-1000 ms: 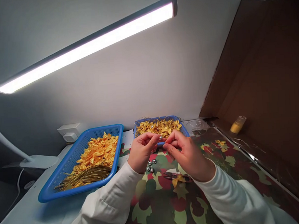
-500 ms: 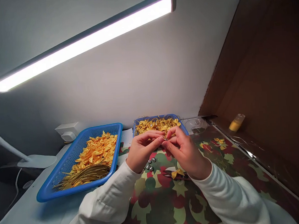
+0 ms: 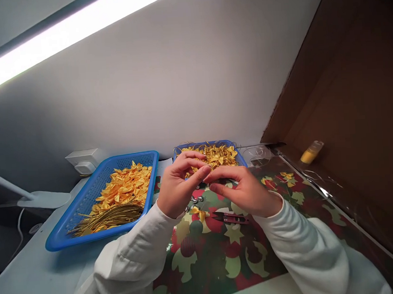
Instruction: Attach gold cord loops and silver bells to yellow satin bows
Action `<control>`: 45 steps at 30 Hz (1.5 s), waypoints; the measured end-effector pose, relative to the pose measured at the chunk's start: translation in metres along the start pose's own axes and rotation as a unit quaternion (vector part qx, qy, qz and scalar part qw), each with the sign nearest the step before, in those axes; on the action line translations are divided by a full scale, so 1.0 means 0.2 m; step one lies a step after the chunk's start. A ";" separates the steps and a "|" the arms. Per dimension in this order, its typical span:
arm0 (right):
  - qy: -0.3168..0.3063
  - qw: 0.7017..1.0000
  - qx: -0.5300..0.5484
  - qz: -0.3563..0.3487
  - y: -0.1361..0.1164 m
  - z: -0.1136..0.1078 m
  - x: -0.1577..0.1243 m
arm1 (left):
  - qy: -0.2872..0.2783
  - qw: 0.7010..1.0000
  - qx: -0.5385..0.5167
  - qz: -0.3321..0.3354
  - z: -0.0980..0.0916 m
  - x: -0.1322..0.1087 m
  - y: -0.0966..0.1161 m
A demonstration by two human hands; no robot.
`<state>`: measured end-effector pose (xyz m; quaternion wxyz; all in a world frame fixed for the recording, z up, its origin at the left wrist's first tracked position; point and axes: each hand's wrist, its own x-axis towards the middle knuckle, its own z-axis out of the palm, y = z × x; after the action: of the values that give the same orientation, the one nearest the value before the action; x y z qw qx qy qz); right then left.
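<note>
My left hand (image 3: 180, 181) is raised above the patterned mat, its thumb and fingers apart with nothing visible between them. Close beside its thumb tip, my right hand (image 3: 242, 190) has thumb and fingers pinched together; whatever they grip is too small to make out. A yellow-gold ribbon bow (image 3: 199, 213) appears below the hands; I cannot tell whether it hangs from a cord or lies on the mat. Partly behind my left wrist are several small silver bells or beads (image 3: 195, 200). Dark red thread snips (image 3: 230, 217) lie beneath my right hand.
To the left stands a blue basket (image 3: 52, 243) of gold bows and a bundle of gold cords. Another blue basket (image 3: 243, 160) with corded bows is behind my hands. Loose bows (image 3: 287, 176) lie at right, near a yellow-filled small bottle (image 3: 312, 152) and a cardboard wall (image 3: 346, 89).
My left hand's fingers have spread from a pinch, and my right hand has turned flatter. The bow has shifted from over the snips to their left. The camera view has tilted slightly.
</note>
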<state>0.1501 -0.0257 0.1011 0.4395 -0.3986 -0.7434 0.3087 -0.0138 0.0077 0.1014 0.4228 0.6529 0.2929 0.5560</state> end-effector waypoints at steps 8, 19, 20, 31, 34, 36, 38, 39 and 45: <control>0.013 0.998 0.061 0.006 -0.02 0.00 -0.01 | 0.009 0.999 -0.014 0.046 0.00 -0.01 0.01; 0.050 0.975 0.217 0.022 -0.03 -0.01 -0.02 | -0.264 0.925 0.065 -0.266 0.02 0.01 -0.16; 0.057 0.974 0.217 0.017 -0.03 -0.01 -0.02 | -0.303 0.904 0.077 -0.291 0.02 0.00 -0.19; 0.126 0.960 0.250 0.001 0.00 -0.07 -0.01 | -0.447 0.836 -0.073 -0.310 0.06 -0.07 -0.33; 0.135 0.955 0.264 -0.003 0.01 -0.07 0.00 | -0.460 0.815 -0.076 -0.345 0.07 -0.08 -0.32; 0.141 0.954 0.266 -0.005 0.01 -0.07 0.00 | -0.472 0.807 -0.072 -0.348 0.07 -0.09 -0.32; 0.146 0.953 0.266 -0.004 0.01 -0.07 0.00 | -0.476 0.802 -0.080 -0.350 0.08 -0.09 -0.32; 0.151 0.952 0.267 -0.002 0.01 -0.07 0.01 | -0.472 0.801 -0.087 -0.358 0.08 -0.09 -0.31; 0.248 0.931 0.269 -0.001 0.02 -0.11 0.02 | -0.378 0.838 -0.140 -0.368 0.10 -0.06 -0.26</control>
<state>0.1700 -0.0179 0.1093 0.7009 -0.3287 -0.4999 0.3882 0.0073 0.0168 0.0491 0.7612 0.5902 0.2479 0.1040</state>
